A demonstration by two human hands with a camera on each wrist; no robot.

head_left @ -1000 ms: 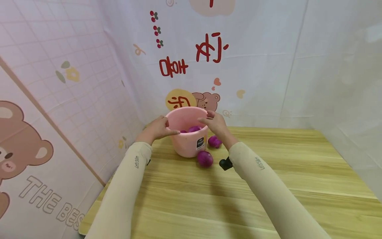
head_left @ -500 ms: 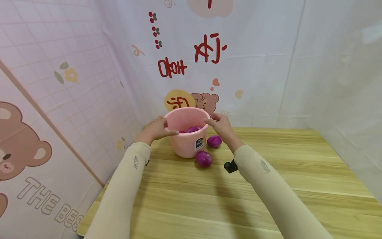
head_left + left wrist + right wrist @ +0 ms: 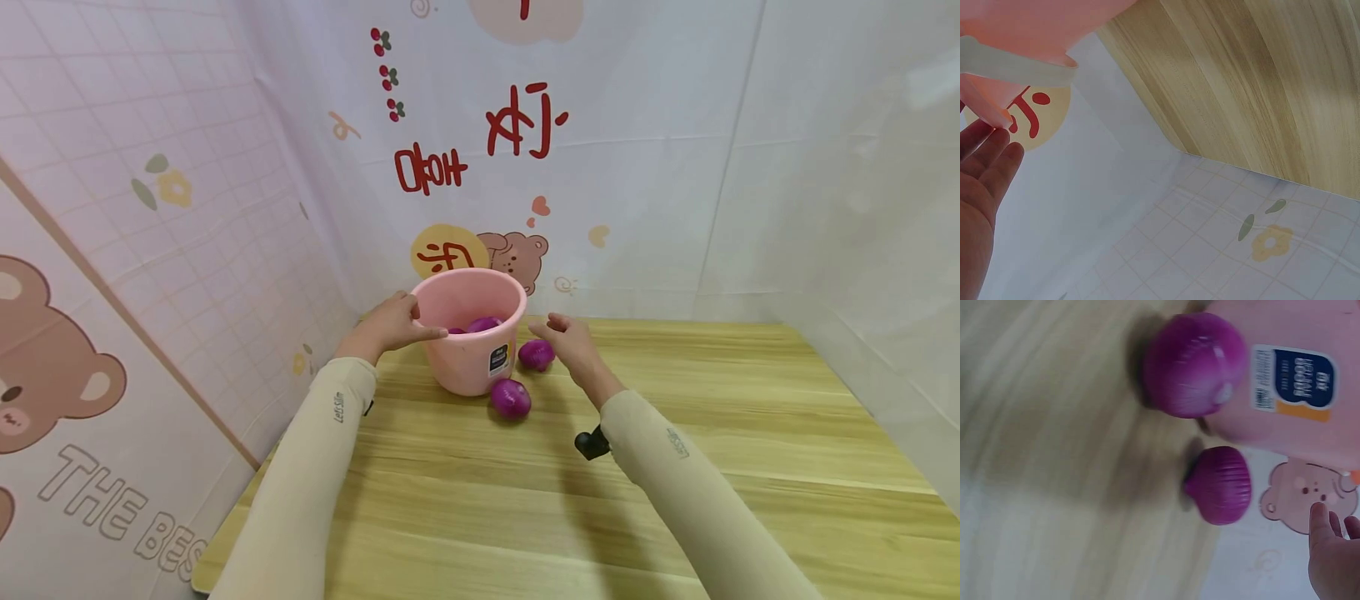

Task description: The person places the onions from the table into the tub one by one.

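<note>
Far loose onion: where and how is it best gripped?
Likely across the round body of the onion, the right hand coming from above and the right: the bucket stands close on its left, and its bulge offers more hold than its pointed tip.

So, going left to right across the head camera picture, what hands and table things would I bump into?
Left hand, pink bucket, nearer loose onion, farther loose onion, right hand, going by their middles.

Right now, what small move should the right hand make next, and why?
Probably lower the right hand onto the farther round purple onion on the wood-grain table: the hand hangs empty near it, while the left hand grips the pink plastic bucket by its rim.
</note>
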